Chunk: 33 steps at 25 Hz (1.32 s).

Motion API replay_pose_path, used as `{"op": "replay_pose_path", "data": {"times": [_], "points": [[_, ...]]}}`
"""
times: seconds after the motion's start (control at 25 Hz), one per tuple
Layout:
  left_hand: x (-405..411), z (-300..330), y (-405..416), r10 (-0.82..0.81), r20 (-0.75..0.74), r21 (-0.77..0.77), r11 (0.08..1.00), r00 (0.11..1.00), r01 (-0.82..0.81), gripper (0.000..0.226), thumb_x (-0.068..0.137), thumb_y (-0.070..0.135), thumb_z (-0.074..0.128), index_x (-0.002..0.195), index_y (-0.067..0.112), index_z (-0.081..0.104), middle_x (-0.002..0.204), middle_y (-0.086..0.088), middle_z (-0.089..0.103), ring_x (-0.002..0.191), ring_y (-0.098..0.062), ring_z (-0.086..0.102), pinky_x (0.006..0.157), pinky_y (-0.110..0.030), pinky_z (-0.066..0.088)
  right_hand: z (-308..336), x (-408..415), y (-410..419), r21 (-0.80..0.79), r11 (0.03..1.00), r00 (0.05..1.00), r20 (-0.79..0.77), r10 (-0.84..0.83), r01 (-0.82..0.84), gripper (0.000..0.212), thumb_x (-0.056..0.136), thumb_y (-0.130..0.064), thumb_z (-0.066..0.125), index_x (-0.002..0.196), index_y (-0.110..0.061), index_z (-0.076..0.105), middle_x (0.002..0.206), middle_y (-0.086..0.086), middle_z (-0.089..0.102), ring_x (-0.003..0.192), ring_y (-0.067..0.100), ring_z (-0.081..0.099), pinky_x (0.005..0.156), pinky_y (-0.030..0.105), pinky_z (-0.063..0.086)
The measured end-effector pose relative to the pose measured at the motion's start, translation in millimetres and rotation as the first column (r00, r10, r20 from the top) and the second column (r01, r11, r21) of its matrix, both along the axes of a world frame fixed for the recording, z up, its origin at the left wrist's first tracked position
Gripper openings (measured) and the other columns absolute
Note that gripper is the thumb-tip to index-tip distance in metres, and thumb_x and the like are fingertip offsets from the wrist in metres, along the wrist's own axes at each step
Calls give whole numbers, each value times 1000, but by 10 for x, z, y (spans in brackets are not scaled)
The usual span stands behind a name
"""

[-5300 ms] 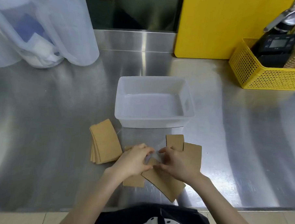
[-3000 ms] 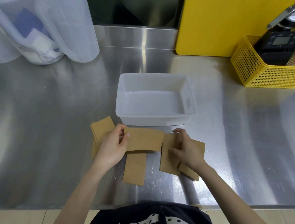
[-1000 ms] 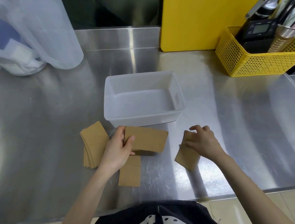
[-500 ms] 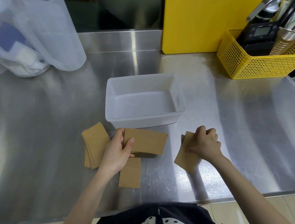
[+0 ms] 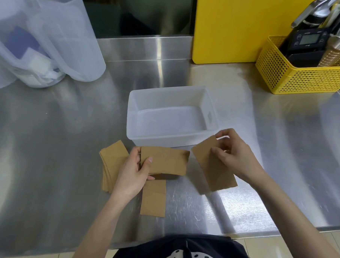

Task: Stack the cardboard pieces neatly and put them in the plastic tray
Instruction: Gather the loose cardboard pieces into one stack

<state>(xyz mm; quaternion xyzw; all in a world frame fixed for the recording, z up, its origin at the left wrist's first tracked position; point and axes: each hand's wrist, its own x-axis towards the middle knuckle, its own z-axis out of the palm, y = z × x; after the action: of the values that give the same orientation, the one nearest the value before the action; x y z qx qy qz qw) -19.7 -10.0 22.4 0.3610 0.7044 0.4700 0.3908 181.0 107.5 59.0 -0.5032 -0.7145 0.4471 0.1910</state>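
A white plastic tray (image 5: 134, 115) stands in the middle of the steel counter, with nothing inside. My left hand (image 5: 133, 173) grips a small bundle of brown cardboard pieces (image 5: 167, 163) by its left end, just in front of the tray. My right hand (image 5: 235, 153) holds another cardboard piece (image 5: 212, 169) by its top corner, lifted and tilted, to the right of the bundle. A fanned stack of cardboard (image 5: 111, 159) lies on the counter left of my left hand. One single piece (image 5: 153, 199) lies flat below the bundle.
Two translucent plastic jugs (image 5: 58, 38) stand at the back left. A yellow board (image 5: 240, 26) leans against the back wall. A yellow perforated basket (image 5: 296, 76) with a black scale and utensils sits at the back right. The counter's front edge runs close to my body.
My right hand has lifted its cardboard piece off the counter and brought it up and left toward the bundle. My left hand has kept its grip on the bundle.
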Motion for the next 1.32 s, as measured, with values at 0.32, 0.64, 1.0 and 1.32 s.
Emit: {"op": "replay_pose_path", "data": {"times": [0.32, 0.64, 1.0, 1.32], "points": [[49, 112, -3, 8, 90, 16, 1000, 996, -10, 16, 92, 11, 40, 96, 26, 44, 91, 10, 60, 63, 6, 62, 54, -15, 55, 176, -591, -140, 100, 938, 942, 74, 327, -333, 14, 83, -13, 57, 95, -12, 65, 90, 0, 61, 81, 11, 52, 68, 2, 36], [112, 182, 7, 112, 257, -24, 994, 960, -110, 23, 96, 19, 28, 94, 27, 50, 97, -1, 54, 72, -17, 51, 47, -13, 50, 62, -931, -160, 100, 930, 932, 125, 340, -353, 22, 83, -21, 60, 103, -15, 65, 97, 6, 55, 92, 19, 53, 80, 21, 37], [94, 104, -22, 34, 148, -81, 996, 988, -22, 20, 93, 19, 36, 112, 18, 44, 103, -10, 56, 64, -11, 56, 51, -17, 52, 18, -957, -197, 71, 912, 909, 149, 390, -403, 22, 83, -29, 60, 103, -21, 65, 93, 1, 50, 83, 13, 51, 84, 30, 44], [-257, 234, -262, 274, 141, -6, 961, 951, -276, 17, 93, 16, 37, 92, 29, 48, 90, 7, 56, 70, -12, 55, 47, -9, 49, 28, -846, -105, 94, 951, 955, 76, 287, -294, 26, 92, -24, 44, 106, -13, 63, 92, 1, 57, 87, 13, 53, 69, 10, 37]]}}
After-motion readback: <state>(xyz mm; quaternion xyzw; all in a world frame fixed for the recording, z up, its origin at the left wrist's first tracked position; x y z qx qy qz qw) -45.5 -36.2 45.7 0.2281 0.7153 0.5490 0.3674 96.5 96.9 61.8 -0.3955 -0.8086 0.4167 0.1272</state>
